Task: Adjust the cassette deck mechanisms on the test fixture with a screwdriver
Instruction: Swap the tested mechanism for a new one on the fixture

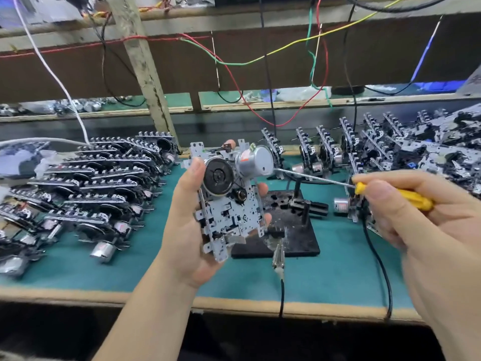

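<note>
My left hand grips a cassette deck mechanism upright above the bench, thumb on its left edge and fingertips showing on its right side. The mechanism is a grey metal plate with a black flywheel and a silver motor at its top. My right hand pinches a yellow-handled screwdriver. Its thin shaft points left and its tip reaches the motor's end face. Behind the mechanism, the black test fixture sits on the green mat with nothing mounted on it.
Rows of deck mechanisms lie stacked at the left, and several more stand at the right back. A metal clip on a black cable lies in front of the fixture. Coloured wires hang above. The bench's front edge is close.
</note>
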`<action>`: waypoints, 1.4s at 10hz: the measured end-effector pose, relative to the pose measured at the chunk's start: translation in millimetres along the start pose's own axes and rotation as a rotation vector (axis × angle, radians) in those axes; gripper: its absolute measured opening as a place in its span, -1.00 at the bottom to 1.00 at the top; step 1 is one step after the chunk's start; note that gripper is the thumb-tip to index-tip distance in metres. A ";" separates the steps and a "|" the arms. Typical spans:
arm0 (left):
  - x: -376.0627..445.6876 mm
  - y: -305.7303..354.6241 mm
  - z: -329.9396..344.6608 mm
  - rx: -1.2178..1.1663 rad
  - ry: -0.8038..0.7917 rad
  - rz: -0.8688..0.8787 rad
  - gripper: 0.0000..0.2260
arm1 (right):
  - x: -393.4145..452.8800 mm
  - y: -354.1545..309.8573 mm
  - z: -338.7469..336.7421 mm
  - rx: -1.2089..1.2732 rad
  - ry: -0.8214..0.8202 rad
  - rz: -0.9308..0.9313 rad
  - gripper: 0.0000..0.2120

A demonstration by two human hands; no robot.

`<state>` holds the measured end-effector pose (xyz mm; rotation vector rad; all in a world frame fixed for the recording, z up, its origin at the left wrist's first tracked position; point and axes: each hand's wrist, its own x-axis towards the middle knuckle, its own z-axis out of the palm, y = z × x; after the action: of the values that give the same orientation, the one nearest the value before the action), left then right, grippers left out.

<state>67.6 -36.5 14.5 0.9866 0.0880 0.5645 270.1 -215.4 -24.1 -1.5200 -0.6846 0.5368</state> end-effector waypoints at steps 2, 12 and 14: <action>-4.8 -2.4 1.4 0.027 -0.011 -0.006 -0.44 | -52.7 -42.3 34.5 0.002 0.109 -0.346 -0.74; -16.7 -24.0 -8.6 0.478 0.144 0.188 0.05 | -37.1 -64.0 42.5 0.047 0.031 -0.100 -0.71; -14.8 -19.9 -5.4 0.281 0.078 0.182 -0.19 | -34.5 -61.8 37.9 -0.121 0.026 -0.191 -0.72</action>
<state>61.4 -48.0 -7.3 1.2540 0.1511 0.7722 213.0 -212.6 32.4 -1.5515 -0.8451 0.3351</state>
